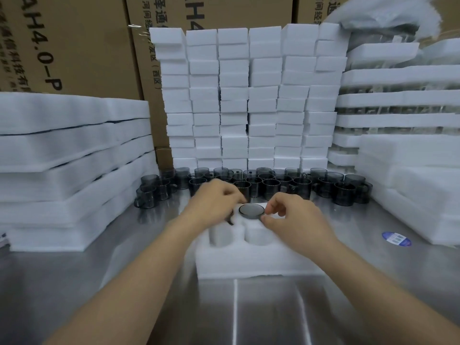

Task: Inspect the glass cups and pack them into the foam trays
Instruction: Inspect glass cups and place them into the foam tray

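Two hands are working a smoky glass cup into a far-side pocket of the foam tray near the tabletop's middle, the right hand pinching its rim and the left hand curling beside it, so uneven pressing is risking it jamming crooked or chipping.

One head-worn wide-angle view looks forward and down. It sits close above both hands meeting at a foam tray. Foam stacks rise well beyond the grip.
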